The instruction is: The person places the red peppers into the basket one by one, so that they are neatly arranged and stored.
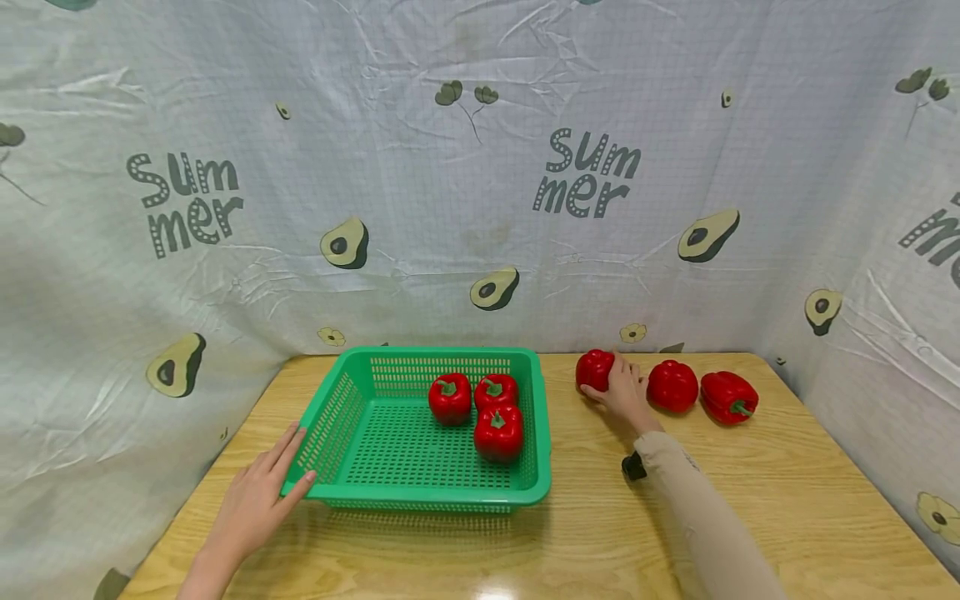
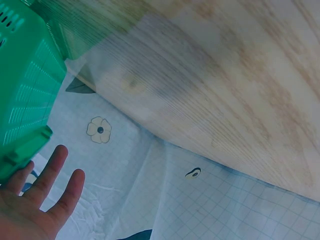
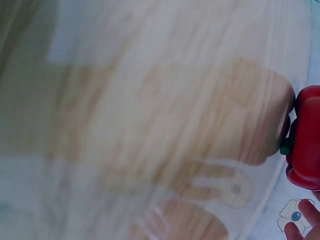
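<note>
Creased pale cloth (image 1: 420,233), printed with avocados, flowers and lettering, hangs behind and on both sides of a wooden table (image 1: 600,542) whose yellowish grain has a glossy finish. At the far side, right of the basket, the task's thing, a red bell pepper (image 1: 591,367), sits in the grip of the right hand (image 1: 626,397), with the thumb on its near side and the fingers curled round its right; whether it has left the wood I cannot tell. It looks light and fairly firm, with smooth, shiny skin that could slip under a loose pinch, so the broad lobed shoulders seem the best place to take hold, sparing the short green stem that shows in the right wrist view. Hard squeezing might dent or crack it if it is a real, hollow fruit. Just right of that hand lies a rounded pepper (image 1: 672,386), and beyond it a longer pepper (image 1: 729,398) on its side, stem toward the near right. On the left, the left hand (image 1: 258,492) has its grip wide, straight fingers spread against the left rim of the green basket (image 1: 427,494). That basket looks like thin, slightly flexible plastic, a perforated rectangular tray with rounded corners; three glossy peppers (image 1: 498,435) cluster in its right part, stems up.
</note>
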### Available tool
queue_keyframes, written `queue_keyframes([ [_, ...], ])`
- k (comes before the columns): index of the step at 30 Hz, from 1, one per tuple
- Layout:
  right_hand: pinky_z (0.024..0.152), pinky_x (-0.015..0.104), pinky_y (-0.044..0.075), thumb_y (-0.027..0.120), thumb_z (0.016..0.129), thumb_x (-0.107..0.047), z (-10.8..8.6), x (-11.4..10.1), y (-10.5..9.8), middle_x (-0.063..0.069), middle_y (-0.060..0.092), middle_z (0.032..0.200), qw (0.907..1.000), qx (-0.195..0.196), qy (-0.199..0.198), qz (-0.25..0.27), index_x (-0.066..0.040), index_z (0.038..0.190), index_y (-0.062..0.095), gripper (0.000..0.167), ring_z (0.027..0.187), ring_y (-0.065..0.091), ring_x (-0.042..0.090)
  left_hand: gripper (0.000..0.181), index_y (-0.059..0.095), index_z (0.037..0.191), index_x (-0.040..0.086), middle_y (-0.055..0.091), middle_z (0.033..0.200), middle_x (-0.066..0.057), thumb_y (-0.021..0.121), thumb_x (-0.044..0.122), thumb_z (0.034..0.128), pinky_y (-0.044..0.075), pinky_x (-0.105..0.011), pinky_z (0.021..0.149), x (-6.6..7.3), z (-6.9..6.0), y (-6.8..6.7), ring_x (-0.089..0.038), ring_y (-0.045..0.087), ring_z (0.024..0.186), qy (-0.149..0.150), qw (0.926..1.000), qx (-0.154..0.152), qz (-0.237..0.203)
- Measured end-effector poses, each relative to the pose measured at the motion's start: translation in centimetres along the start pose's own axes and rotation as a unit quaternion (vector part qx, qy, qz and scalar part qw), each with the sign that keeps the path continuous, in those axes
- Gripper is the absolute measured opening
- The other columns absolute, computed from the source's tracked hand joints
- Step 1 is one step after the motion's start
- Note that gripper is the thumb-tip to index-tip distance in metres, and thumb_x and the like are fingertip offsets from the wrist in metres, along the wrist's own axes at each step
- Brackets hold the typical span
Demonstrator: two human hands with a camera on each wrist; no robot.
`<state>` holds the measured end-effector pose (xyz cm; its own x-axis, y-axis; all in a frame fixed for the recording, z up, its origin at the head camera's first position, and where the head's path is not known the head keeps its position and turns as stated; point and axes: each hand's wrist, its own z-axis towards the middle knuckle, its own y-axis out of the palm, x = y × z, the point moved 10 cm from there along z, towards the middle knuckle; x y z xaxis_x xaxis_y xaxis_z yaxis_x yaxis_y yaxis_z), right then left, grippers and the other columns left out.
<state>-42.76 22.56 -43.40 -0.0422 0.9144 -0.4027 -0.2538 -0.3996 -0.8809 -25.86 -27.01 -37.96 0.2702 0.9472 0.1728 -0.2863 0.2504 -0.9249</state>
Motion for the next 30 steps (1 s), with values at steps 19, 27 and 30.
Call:
queue_keyframes([
  [19,0.088,0.060,0.032,0.070,0.074,-0.031,-0.4,-0.7,-0.6,0.031,0.040,0.123,0.9983,0.002,-0.054,0.024,0.008,0.129,0.025,0.081,0.114,0.039,0.045,0.063,0.029,0.140,0.007,0.034,0.141,-0.018,0.051,0.036,0.0888,0.040,-0.059,0.081,0.1,0.0,0.0,-0.043,0.048,0.110,0.002,1.0000,-0.002,0.005],
  [27,0.085,0.057,0.032,0.072,0.071,-0.027,-0.9,-0.9,-1.7,0.029,0.040,0.124,0.9963,0.006,-0.084,0.016,0.004,0.131,0.025,0.083,0.115,0.037,0.042,0.063,0.028,0.141,0.007,0.033,0.141,-0.017,0.050,0.037,0.0893,0.038,-0.061,0.082,0.0,0.0,0.1,-0.044,0.047,0.111,-0.003,1.0000,-0.008,0.005],
  [30,0.082,0.056,0.033,0.074,0.069,-0.025,-1.1,-1.0,-2.1,0.029,0.040,0.125,0.9953,0.007,-0.095,0.018,0.006,0.131,0.025,0.084,0.114,0.038,0.042,0.063,0.028,0.141,0.007,0.034,0.141,-0.017,0.050,0.038,0.0893,0.038,-0.062,0.082,0.0,0.1,0.1,-0.044,0.047,0.111,-0.003,0.9999,-0.009,0.005],
])
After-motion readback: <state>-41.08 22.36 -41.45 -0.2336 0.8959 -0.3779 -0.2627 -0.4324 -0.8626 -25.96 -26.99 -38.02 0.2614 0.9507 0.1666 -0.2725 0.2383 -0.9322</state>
